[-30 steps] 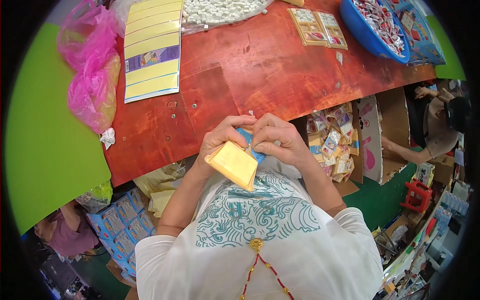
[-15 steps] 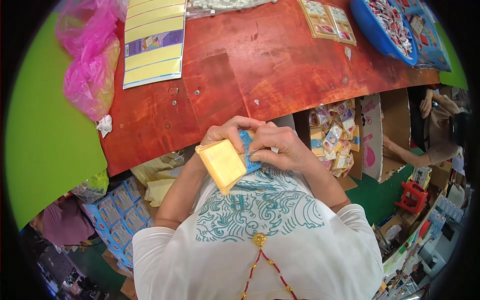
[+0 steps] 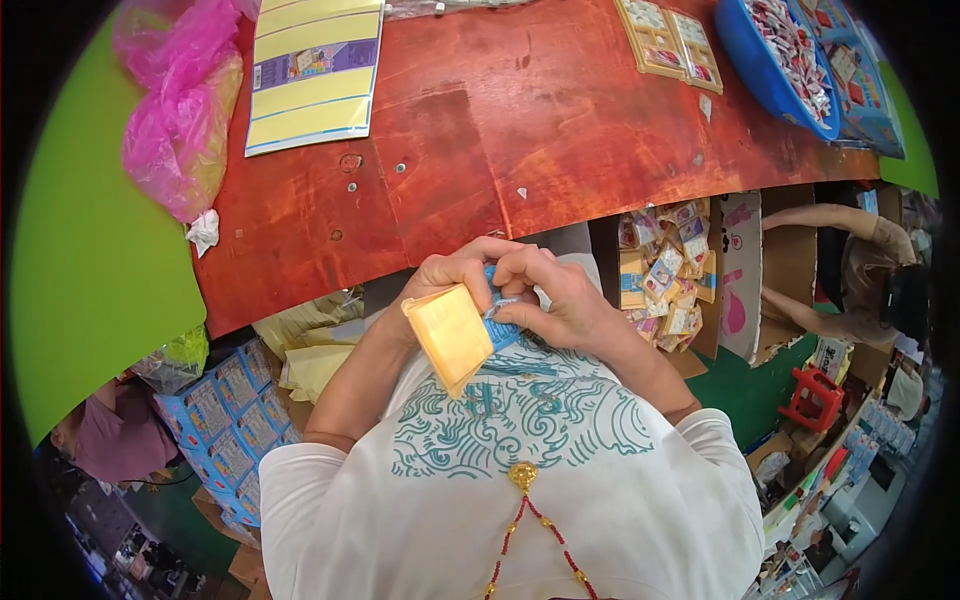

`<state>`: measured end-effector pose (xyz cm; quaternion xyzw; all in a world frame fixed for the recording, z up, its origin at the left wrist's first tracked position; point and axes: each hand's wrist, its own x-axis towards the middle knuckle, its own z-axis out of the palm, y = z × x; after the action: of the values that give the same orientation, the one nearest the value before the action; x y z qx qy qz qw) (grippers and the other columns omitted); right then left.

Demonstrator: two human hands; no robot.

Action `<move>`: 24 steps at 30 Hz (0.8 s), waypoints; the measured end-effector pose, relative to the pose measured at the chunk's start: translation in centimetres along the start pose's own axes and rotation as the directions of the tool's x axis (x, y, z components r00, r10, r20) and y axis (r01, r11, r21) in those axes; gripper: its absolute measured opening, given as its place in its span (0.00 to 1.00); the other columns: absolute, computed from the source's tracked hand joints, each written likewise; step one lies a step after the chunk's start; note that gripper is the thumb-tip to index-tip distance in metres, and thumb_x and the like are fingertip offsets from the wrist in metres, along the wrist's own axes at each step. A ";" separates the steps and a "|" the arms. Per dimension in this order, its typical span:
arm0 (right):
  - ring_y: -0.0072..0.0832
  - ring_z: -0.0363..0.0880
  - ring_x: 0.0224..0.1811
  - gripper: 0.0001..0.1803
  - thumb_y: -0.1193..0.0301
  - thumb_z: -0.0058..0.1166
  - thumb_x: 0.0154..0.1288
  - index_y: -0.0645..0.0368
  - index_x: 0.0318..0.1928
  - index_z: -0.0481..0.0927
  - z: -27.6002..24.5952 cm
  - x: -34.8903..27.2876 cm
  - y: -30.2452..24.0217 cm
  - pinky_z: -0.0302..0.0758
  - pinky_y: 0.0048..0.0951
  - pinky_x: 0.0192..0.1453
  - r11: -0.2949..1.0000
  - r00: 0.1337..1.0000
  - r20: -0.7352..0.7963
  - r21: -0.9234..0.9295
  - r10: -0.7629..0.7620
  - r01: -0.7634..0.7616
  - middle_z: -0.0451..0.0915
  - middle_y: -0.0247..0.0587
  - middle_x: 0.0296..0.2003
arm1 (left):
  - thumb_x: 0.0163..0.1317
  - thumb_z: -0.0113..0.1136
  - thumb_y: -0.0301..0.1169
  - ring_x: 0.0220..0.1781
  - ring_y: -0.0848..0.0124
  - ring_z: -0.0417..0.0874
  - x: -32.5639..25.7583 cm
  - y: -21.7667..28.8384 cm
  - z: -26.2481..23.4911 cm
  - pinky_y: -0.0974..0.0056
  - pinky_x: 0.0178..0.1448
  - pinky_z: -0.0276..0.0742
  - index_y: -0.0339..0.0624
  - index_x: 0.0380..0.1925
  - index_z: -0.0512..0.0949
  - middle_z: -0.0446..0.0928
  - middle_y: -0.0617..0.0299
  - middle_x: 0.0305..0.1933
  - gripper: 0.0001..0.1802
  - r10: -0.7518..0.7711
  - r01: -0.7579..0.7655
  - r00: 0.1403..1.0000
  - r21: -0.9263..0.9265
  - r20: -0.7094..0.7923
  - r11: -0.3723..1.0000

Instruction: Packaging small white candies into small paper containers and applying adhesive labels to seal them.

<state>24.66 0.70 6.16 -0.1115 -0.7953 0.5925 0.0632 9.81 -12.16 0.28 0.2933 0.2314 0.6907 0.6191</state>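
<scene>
Close to my chest, my left hand (image 3: pixel 450 272) grips a stack of yellow cards (image 3: pixel 450 337) that tilts down and to the left. My right hand (image 3: pixel 555 290) is closed on a small blue packet (image 3: pixel 497 318) held against the top of the stack, fingertips of both hands touching. Both hands hover just off the near edge of the red wooden table (image 3: pixel 500 130). Part of the packet is hidden under my fingers.
On the table lie a yellow and purple sheet stack (image 3: pixel 315 70), a pink plastic bag (image 3: pixel 175 120), flat card packs (image 3: pixel 665 40) and a blue basin (image 3: pixel 775 65) of small packets. A cardboard box (image 3: pixel 665 280) of packets stands below right. Another person (image 3: pixel 860 270) sits at right. Blue boxes (image 3: pixel 225 420) lie lower left.
My hands and the yellow stack stay by my chest; the stack has tipped slightly more on edge. The view has shifted so the table sits higher in frame.
</scene>
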 end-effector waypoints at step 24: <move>0.26 0.80 0.35 0.06 0.77 0.55 0.63 0.65 0.38 0.72 0.2 0.7 1.0 0.75 0.26 0.41 0.995 0.996 -0.010 0.051 0.084 -0.083 0.78 0.42 0.32 | 0.60 0.64 0.29 0.58 0.59 0.75 -1.3 -1.5 -0.3 0.57 0.63 0.71 0.44 0.28 0.75 0.67 0.50 0.58 0.06 0.076 -0.061 0.986 0.102 -0.150 0.993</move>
<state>24.08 0.96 5.14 -0.1466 -0.7742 0.6140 0.0458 10.79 -13.27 -1.10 0.2767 0.3014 0.7202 0.5602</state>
